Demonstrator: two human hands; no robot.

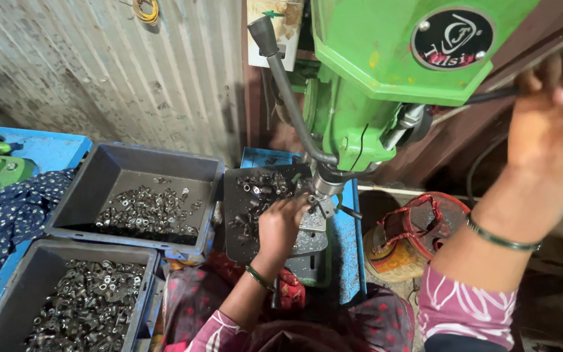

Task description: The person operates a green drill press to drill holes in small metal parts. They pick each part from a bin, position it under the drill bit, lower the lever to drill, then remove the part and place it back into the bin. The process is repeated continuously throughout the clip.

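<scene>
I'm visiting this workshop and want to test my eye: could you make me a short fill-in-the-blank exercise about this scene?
1. The drill press is painted ____.
2. The right hand grips a feed handle up high, while the left hand rests at the dark tray below the ____.
3. Each wrist wears a green ____.
4. Two grey bins at the left hold small metal ____.

Missing words: green; spindle; bangle; parts

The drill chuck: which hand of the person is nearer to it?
Left. The left hand rests on the small parts just beside and below the drill chuck. The right hand is raised far to its right, gripping a black lever.
</scene>
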